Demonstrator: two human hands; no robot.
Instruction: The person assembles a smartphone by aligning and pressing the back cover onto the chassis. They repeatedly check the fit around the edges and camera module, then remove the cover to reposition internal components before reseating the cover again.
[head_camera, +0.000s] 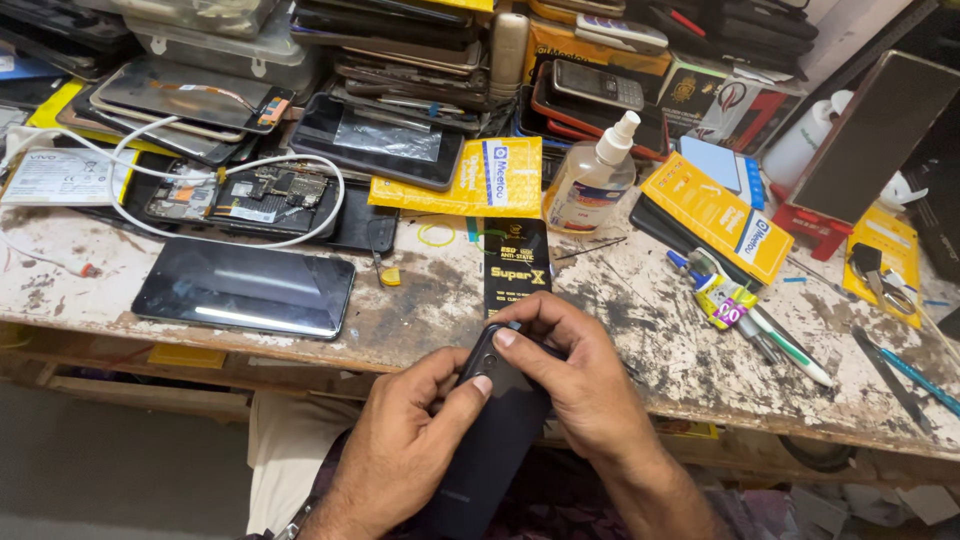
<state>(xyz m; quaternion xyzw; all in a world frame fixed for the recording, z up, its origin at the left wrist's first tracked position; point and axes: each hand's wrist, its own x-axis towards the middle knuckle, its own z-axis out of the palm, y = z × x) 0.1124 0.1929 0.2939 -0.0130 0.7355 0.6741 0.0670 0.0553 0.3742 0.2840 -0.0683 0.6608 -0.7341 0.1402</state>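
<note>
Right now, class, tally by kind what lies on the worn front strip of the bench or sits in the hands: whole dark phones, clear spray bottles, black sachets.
Dark phones: 2, one lying face-up, one held back-up in left hand and right hand
Clear spray bottle: 1
Black sachet: 1
Total: 4

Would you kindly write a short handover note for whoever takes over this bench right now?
Left hand: grips the dark phone from the left, thumb near its upper end.
Right hand: holds the phone's top, fingers curled over its upper edge.
The phone is back side up, held just in front of the worn workbench, above the lap.
On the bench: a flat dark phone at left, an opened phone with a white cable, a spray bottle.
Done: phone in hand. Its cover looks still on.
</note>
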